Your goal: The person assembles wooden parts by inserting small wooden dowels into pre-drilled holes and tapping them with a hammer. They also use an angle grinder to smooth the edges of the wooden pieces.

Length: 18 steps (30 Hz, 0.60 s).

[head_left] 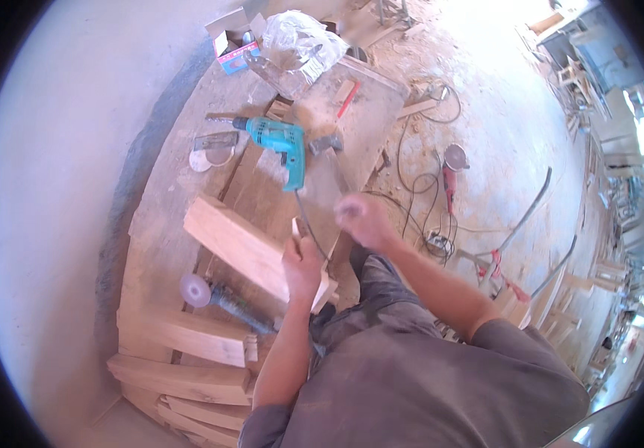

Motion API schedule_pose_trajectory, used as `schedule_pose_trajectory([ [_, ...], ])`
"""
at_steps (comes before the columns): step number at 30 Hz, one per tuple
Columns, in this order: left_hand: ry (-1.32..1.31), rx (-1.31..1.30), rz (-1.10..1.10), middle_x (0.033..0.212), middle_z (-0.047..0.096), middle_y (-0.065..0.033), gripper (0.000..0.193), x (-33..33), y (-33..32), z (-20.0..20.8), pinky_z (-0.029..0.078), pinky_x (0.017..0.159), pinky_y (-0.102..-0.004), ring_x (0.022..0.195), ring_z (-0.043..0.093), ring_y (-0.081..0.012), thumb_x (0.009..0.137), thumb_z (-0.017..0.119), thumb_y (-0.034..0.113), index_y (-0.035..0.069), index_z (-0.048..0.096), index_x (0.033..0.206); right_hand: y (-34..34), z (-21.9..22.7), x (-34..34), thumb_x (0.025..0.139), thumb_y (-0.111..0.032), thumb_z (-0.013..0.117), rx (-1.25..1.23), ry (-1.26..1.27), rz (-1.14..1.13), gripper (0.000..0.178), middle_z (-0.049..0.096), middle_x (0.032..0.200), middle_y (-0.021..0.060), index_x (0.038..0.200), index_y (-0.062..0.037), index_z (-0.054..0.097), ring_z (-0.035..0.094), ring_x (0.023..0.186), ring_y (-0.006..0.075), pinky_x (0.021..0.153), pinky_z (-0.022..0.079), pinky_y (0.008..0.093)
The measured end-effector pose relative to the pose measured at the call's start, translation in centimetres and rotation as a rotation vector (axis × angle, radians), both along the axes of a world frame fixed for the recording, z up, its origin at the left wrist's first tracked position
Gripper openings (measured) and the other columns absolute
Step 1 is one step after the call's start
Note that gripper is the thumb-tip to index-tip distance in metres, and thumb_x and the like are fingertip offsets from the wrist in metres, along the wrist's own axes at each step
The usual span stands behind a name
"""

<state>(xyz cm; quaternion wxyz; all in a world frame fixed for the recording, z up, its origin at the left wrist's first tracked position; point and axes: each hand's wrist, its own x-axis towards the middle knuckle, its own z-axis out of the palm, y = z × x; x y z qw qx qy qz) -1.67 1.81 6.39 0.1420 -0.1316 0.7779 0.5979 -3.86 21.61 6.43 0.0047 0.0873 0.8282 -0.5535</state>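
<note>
Both hands partly unclear: right hand [359, 216] motion-blurred, left hand [303, 261] covering wooden block's [240, 246] end.

The person wears a grey short-sleeved shirt [441, 388] made of soft cloth. It looks a bit dusty, with pale smudges on the front. The sleeves stop above the elbows, so both forearms are bare. The dark grey trousers [370, 287] look dusty and worn too. The left hand [303, 261] and the right hand [363, 218] are bare, with no gloves. The right hand looks blurry.
</note>
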Motion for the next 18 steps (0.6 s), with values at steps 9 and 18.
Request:
schedule_pose_trajectory([
  [9, 0.120, -0.205, 0.244, 0.068, 0.058, -0.0087, 0.045, -17.4, 2.2, 1.0, 0.042, 0.060, -0.0405, 0.063, 0.050, -0.0182, 0.105, 0.054, 0.036, -0.005, 0.067, 0.092, 16.1, -0.8, -34.4, 0.087, -0.005, 0.064, 0.683, 0.408, 0.162, 0.034, 0.065, 0.122, 0.0166, 0.119, -0.0111, 0.070, 0.060, 0.120, 0.0361, 0.105, 0.048, 0.0449],
  [18, 0.138, 0.078, 0.457, 0.098, 0.065, -0.0088, 0.054, -43.9, 9.3, 2.9, 0.044, 0.087, -0.0374, 0.092, 0.055, -0.0218, 0.101, 0.050, 0.047, -0.003, 0.070, 0.109, 15.1, -2.1, -44.8, 0.082, 0.004, 0.061, 0.899, 0.334, 0.539, 0.028, 0.064, 0.102, 0.0122, 0.102, -0.0105, 0.074, 0.062, 0.107, 0.0325, 0.094, 0.050, 0.0451],
])
